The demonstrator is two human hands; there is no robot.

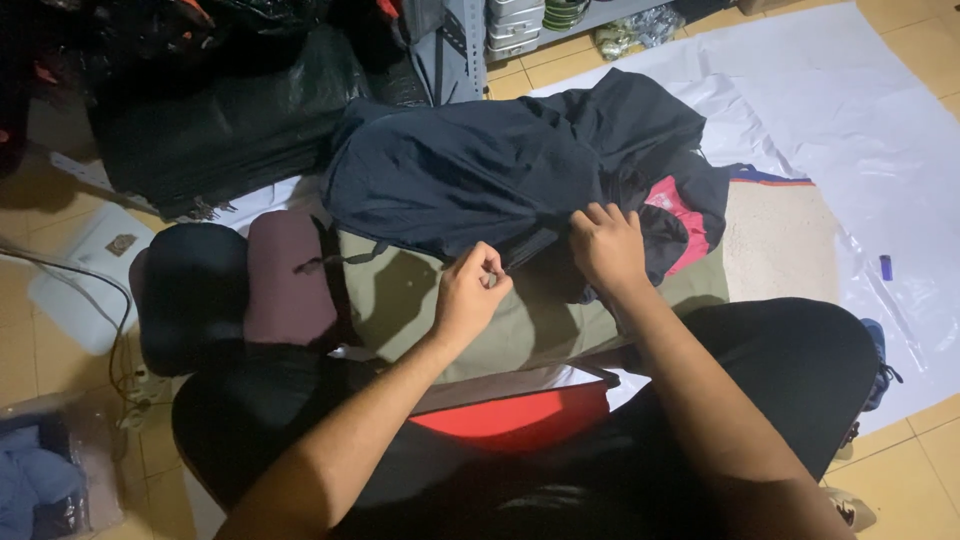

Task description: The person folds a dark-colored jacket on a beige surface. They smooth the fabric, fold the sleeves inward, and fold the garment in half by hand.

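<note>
I note a dark navy garment (470,180), crumpled, lying across an olive cloth (420,300) before me. My left hand (470,295) pinches its black strap (525,250); my right hand (607,250) clutches a fold beside a pink lining (680,215). Black bags (210,130) crowd the far left; white sheeting (850,130) covers the floor.

The jacket (480,175) under my hands is dark navy, with a pink-red lining patch (680,222) showing at its right side. Beneath it I note an olive-green cloth (400,300), a maroon cushion (282,280) and a red panel (520,415). White plastic sheeting (860,130) covers the yellow-tan tiled floor (930,460).
</note>
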